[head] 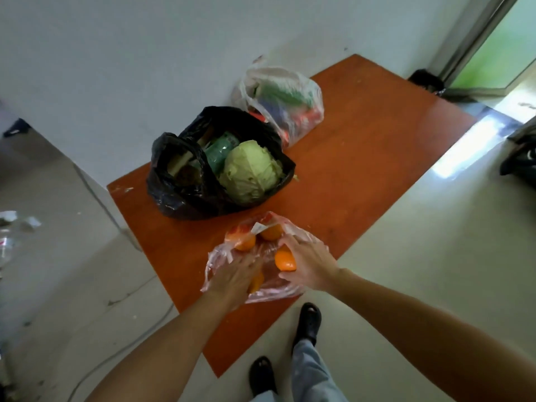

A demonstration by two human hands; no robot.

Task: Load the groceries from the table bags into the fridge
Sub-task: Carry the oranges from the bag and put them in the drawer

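Oranges: the right hand cups one through the clear bag; the left hand lies across it, hold unclear. Bag sits at the table's 6 o'clock edge, black bag at 12. Gather its mouth before lifting.

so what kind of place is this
Likely a home, perhaps near a kitchen: an orange table holding a black bag with a cabbage, a bag of oranges, and a pale tiled floor.
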